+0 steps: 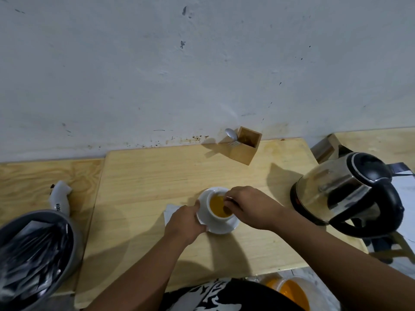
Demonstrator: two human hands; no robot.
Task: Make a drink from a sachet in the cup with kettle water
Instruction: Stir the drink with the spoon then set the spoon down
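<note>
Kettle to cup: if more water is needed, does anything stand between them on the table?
Only the right hand, which is over the cup on the side facing the kettle, holding something thin in the drink. The wooden table between them is bare. The left hand holds the saucer on the far side.

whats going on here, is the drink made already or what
A person is stirring a drink at a wooden table. The right hand holds what looks like a spoon handle over the white cup, which already holds an orange-brown liquid. The left hand steadies the saucer under the cup. The steel kettle stands to the right on its base, set down. A wooden holder with cutlery sits by the wall, and a grey bowl of dark sachets is at the left.
</note>
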